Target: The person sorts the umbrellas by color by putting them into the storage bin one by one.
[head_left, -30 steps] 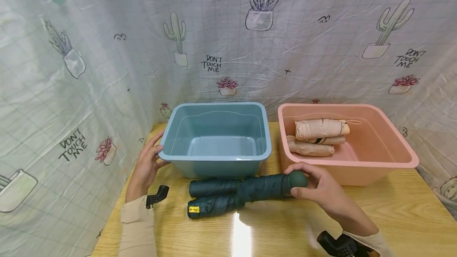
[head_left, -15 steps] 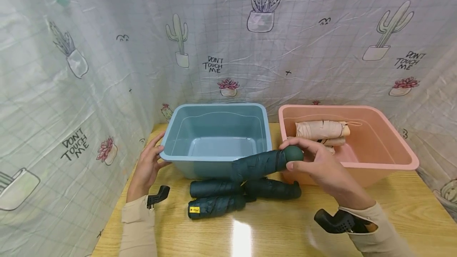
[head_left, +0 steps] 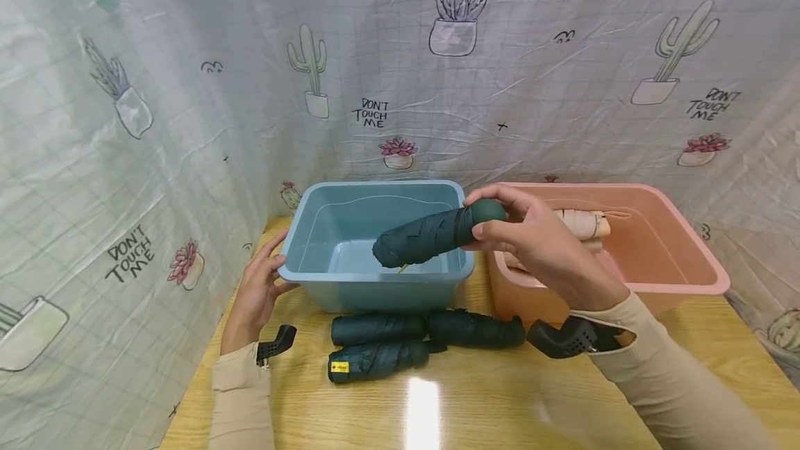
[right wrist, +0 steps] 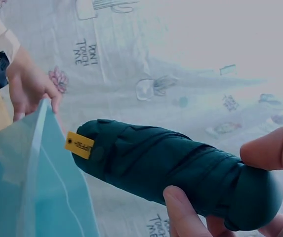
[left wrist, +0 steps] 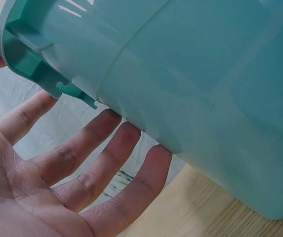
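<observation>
Tabletop: pale wood-grain tabletop [head_left: 337,415], a glare patch showing in front of the blue bin [head_left: 375,292].
Tagged umbrella: the tagged umbrella [head_left: 378,361], folded, dark green, yellow label at its left end, lies in front of the blue bin, nearest the viewer.
Loose pair: the left loose umbrella [head_left: 378,329] and right loose umbrella [head_left: 471,330] lie closer to the blue bin's front; whether they touch it, I cannot tell.
Left hand: the left hand [head_left: 255,289] rests extended fingers against the blue bin's left side and rim, not wrapped round it.
Right hand: the right hand [head_left: 537,238] pinches the rounded handle of the held umbrella [head_left: 425,236], tilted over the blue bin's opening, tagged end lower.
Done so far: the cream umbrellas [head_left: 581,224], partly hidden, lie inside the pink bin [head_left: 656,289], right of the blue bin.
Left: four dark umbrellas, one gripped and three on the tabletop; none shows resting on the visible part of the blue bin's floor.
Curtain: printed with cacti, the curtain [head_left: 400,75] hangs behind the blue bin.
</observation>
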Demonstrator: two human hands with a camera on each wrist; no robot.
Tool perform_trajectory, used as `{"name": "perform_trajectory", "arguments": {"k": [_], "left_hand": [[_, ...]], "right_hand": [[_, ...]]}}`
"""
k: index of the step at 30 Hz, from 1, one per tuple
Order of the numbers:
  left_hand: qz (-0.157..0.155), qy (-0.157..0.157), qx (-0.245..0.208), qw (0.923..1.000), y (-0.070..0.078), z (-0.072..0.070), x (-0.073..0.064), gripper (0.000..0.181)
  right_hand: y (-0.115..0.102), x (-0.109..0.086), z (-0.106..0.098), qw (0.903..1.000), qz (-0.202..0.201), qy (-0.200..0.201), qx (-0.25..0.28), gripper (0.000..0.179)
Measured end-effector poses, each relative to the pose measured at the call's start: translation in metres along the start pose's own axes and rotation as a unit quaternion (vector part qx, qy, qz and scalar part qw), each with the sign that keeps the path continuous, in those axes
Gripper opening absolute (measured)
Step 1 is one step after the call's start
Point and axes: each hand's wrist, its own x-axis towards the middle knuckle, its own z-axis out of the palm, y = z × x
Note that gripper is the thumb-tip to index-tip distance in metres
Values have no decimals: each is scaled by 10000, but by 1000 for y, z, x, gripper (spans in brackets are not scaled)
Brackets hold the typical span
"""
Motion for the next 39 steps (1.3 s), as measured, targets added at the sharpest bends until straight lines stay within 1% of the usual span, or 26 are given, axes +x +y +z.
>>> {"name": "perform_trajectory", "arguments": {"k": [3,7,12,16,21,25,28,33,39], "left_hand": [[-45,-7,-93,9999,-2,0,-1,53],[-124,-21,-177,9998,-6,0,-2,54],[-105,49,-152,9998,-7,2,-3,55],[-71,22,-116,9999,-7,3,-3,56],[-78,40,-89,9999,-8,2,-3,55],[-53,29,-90,9999,-7,1,-2,55],[-19,23,-110,9999,-7,1,-2,55],[-36,9,-112,9999,-7,0,-1,54],[8,-43,-123,9999,-5,-2,0,53]], "right_hand": [[-4,19,5,10000,50,-17,50,30],[-9,42,13,9996,248,29,132,33],[-11,67,21,9987,469,135,145,37],[-8,87,25,9976,627,241,157,38],[-1,109,26,9966,756,300,135,35],[6,127,28,9949,919,368,168,37],[12,140,30,9926,1101,478,181,36],[24,162,36,9881,1419,573,174,29],[38,183,44,9857,1559,616,187,26]]}}
